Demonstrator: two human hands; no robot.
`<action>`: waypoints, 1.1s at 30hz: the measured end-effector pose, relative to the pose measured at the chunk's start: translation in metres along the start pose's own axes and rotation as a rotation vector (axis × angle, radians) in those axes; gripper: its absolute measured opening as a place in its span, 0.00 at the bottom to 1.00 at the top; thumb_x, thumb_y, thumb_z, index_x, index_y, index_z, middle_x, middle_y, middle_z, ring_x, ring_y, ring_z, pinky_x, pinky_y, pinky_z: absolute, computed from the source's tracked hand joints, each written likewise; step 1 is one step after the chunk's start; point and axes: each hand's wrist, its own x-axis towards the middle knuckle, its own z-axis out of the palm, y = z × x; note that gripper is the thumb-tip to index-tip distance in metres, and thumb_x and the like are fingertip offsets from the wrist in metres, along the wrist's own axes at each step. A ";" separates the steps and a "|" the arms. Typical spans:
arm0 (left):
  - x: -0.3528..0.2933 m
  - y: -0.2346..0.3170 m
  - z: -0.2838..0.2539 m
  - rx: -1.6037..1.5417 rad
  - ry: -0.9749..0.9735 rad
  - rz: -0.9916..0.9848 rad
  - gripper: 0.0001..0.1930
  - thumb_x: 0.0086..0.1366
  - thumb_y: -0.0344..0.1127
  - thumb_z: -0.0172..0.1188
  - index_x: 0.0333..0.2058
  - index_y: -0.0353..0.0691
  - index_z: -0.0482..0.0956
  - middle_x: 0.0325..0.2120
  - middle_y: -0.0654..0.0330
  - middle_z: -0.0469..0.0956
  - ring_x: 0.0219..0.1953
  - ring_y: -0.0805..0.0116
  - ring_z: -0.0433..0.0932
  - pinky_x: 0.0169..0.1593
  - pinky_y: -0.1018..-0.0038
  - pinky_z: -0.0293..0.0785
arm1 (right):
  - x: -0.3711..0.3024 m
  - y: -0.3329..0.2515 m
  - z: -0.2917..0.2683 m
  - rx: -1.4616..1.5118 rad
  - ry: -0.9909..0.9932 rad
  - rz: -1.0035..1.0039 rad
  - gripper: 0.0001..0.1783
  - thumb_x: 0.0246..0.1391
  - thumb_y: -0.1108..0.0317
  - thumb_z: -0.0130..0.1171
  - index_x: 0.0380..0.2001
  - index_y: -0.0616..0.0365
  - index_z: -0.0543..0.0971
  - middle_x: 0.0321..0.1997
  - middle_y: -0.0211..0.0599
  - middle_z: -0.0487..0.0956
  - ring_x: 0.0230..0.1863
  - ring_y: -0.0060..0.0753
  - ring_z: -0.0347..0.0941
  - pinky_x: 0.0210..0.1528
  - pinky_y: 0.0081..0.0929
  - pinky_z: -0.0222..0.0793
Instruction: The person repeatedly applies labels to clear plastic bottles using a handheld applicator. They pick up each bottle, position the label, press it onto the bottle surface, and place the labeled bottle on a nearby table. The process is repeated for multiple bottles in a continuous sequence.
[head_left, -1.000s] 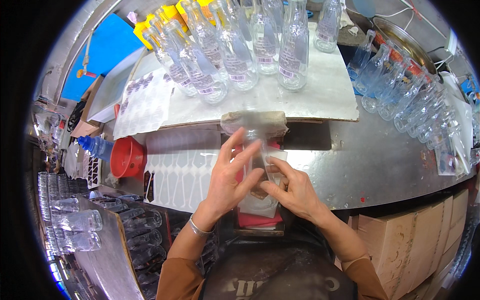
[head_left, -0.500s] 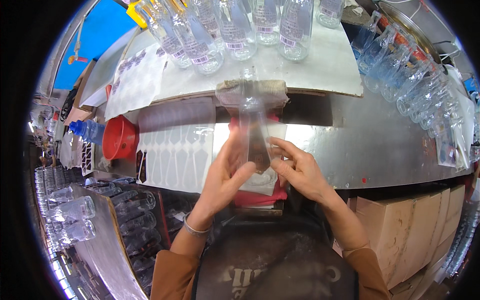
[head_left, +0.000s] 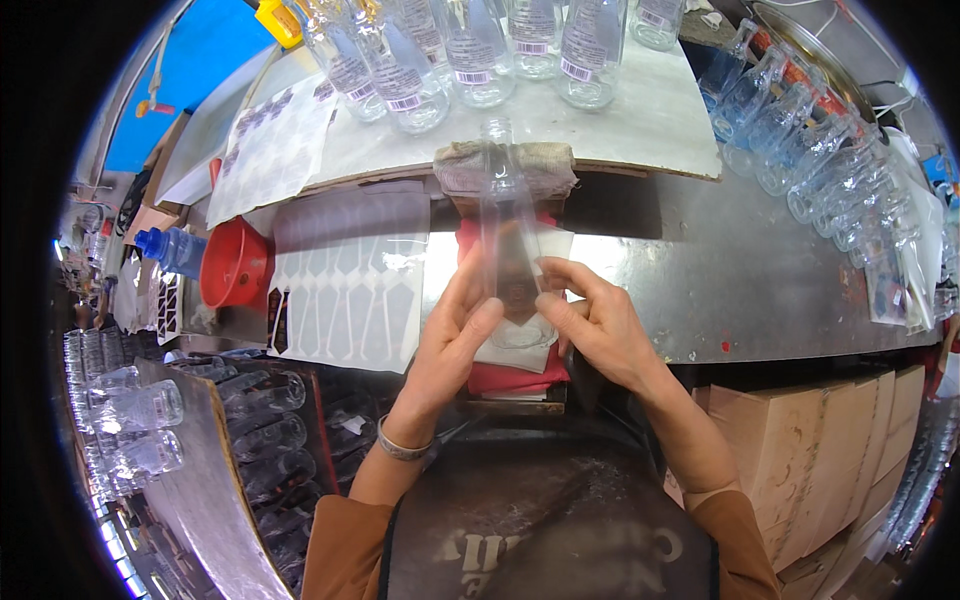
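A clear glass bottle (head_left: 508, 205) lies in front of me, its neck on a cloth-wrapped rest (head_left: 552, 172) and its base toward me. A dark, pointed label (head_left: 518, 292) shows on its body. My left hand (head_left: 450, 340) is closed against the bottle's left side, thumb beside the label. On the other side, my right hand (head_left: 605, 325) has its thumb and fingertips on the bottle near the label's edge. Under the bottle are pink-red cloth (head_left: 505, 380) and a whitish sheet (head_left: 562, 245).
A backing sheet with pointed label shapes (head_left: 345, 285) lies left, beside a red bowl (head_left: 238, 265) and a blue-capped bottle (head_left: 180, 252). Labelled glass bottles (head_left: 485, 60) stand on the raised white board (head_left: 640, 140). More bottles (head_left: 800, 160) line the right. Cardboard boxes (head_left: 770, 450) stand below the bench.
My right thumb and forefinger have shifted slightly up along the bottle, and the thumb is closer to the label. The left hand stays at the bottle's side.
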 end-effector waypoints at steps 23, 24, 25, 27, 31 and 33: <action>0.002 -0.006 0.002 -0.055 0.065 -0.009 0.34 0.71 0.25 0.55 0.72 0.33 0.51 0.70 0.48 0.59 0.71 0.59 0.61 0.70 0.66 0.61 | 0.002 -0.004 0.002 0.007 0.014 0.037 0.28 0.64 0.60 0.62 0.61 0.65 0.71 0.49 0.41 0.78 0.28 0.11 0.73 0.34 0.15 0.69; 0.002 -0.006 0.002 -0.059 0.066 -0.011 0.34 0.71 0.25 0.55 0.72 0.33 0.51 0.70 0.48 0.59 0.71 0.59 0.61 0.70 0.66 0.61 | 0.002 -0.004 0.002 0.010 0.013 0.038 0.28 0.63 0.60 0.63 0.61 0.65 0.71 0.49 0.41 0.78 0.29 0.11 0.73 0.34 0.15 0.69; 0.002 -0.006 0.002 -0.062 0.067 -0.014 0.34 0.71 0.24 0.55 0.72 0.33 0.52 0.70 0.48 0.59 0.71 0.59 0.61 0.70 0.66 0.61 | 0.002 -0.004 0.002 0.013 0.013 0.039 0.28 0.63 0.60 0.63 0.61 0.65 0.71 0.49 0.41 0.78 0.30 0.12 0.74 0.34 0.15 0.69; 0.003 -0.005 0.002 -0.062 0.066 -0.013 0.34 0.71 0.25 0.55 0.72 0.33 0.52 0.70 0.48 0.59 0.71 0.59 0.61 0.70 0.66 0.60 | 0.002 -0.003 0.002 0.011 0.011 0.031 0.28 0.64 0.60 0.62 0.61 0.66 0.71 0.49 0.41 0.78 0.30 0.12 0.74 0.33 0.15 0.69; 0.003 -0.004 0.000 -0.044 0.052 -0.009 0.33 0.72 0.27 0.54 0.72 0.32 0.52 0.70 0.48 0.58 0.72 0.59 0.59 0.71 0.65 0.57 | 0.004 0.004 -0.002 0.133 -0.039 0.035 0.25 0.67 0.61 0.57 0.61 0.65 0.70 0.49 0.40 0.77 0.27 0.15 0.73 0.32 0.16 0.71; 0.003 -0.003 0.000 -0.036 0.056 -0.012 0.33 0.73 0.28 0.54 0.72 0.32 0.52 0.71 0.48 0.58 0.72 0.59 0.58 0.71 0.65 0.56 | 0.004 0.005 -0.005 0.216 -0.065 0.080 0.24 0.69 0.61 0.54 0.61 0.65 0.70 0.49 0.40 0.77 0.26 0.16 0.72 0.31 0.16 0.72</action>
